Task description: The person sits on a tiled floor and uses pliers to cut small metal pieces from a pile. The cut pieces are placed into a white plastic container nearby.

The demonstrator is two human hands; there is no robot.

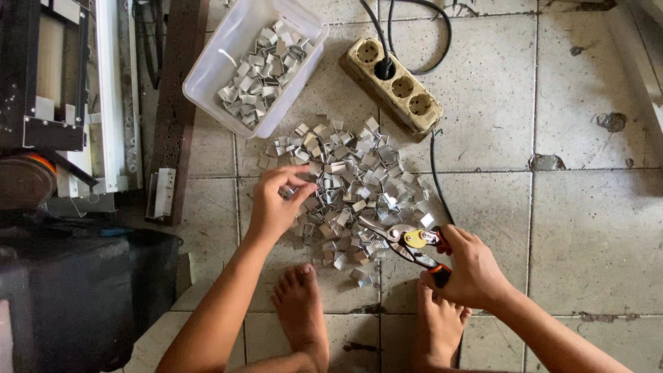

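On the far left of the tiled floor (594, 228) I note a dark machine (41, 76) with a white rail, and below it a black bin (83, 290). A brown plank (176, 103) runs beside the rail. Right of that stands a clear plastic tub (207, 69), tilted in view, part-filled with small bent metal clips.

Below the tub a loose pile of clips (352, 186) lies spread on the tiles. My left hand (273, 204) rests at the pile's left edge, thumb and fingertips pinched together on one clip; the clip itself is too small to make out clearly. Two bare feet show at the bottom edge, just below the pile.

Above the pile's right side sits a cream power strip (407, 97) with one black plug seated and a black cable (435, 179) trailing down past the clips.

Further right, my right hand (473, 266) is wrapped firmly around the orange-and-black handles of pliers (407, 242). Their nose points left into the pile's lower right edge, touching the clips. I cannot tell whether the nose holds anything.
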